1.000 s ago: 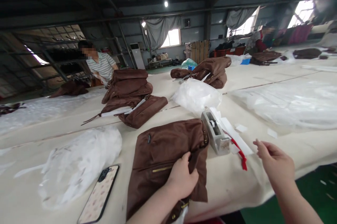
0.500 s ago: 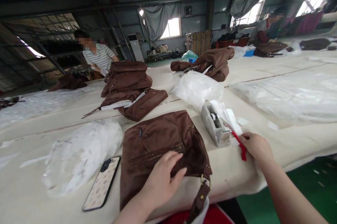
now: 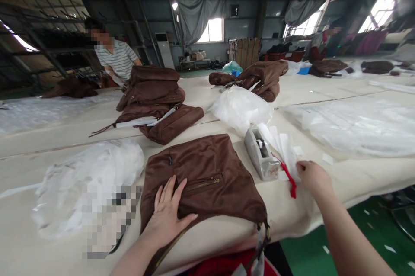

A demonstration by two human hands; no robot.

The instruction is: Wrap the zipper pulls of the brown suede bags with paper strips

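Note:
A brown handbag (image 3: 207,159) lies flat on the covered table, its short zip facing up. My left hand (image 3: 168,211) rests on the bag's left part, palm down with the fingers spread. At the table's right side my right hand (image 3: 314,176) is closed, thumb and finger pinched at the edge of the white strips (image 3: 285,148); whether a strip is between them is hidden. Left of that hand lies a red strip (image 3: 288,176), beside the grey tape dispenser (image 3: 261,155). The bag's strap (image 3: 266,230) hangs over the front edge.
Stacked brown bags (image 3: 155,90) stand beyond, with more bags (image 3: 262,77) at the back. Clear plastic (image 3: 94,181) lies left, a plastic bundle (image 3: 241,105) centre, and plastic sheeting (image 3: 353,129) right. A blurred-out phone (image 3: 112,222) lies front left. A co-worker (image 3: 116,57) stands behind the stack.
My left hand has slid left across the bag and flattened. The bag's front right edge lies flatter, its strap lower. My right hand stays by the strips, slightly farther from the red strip.

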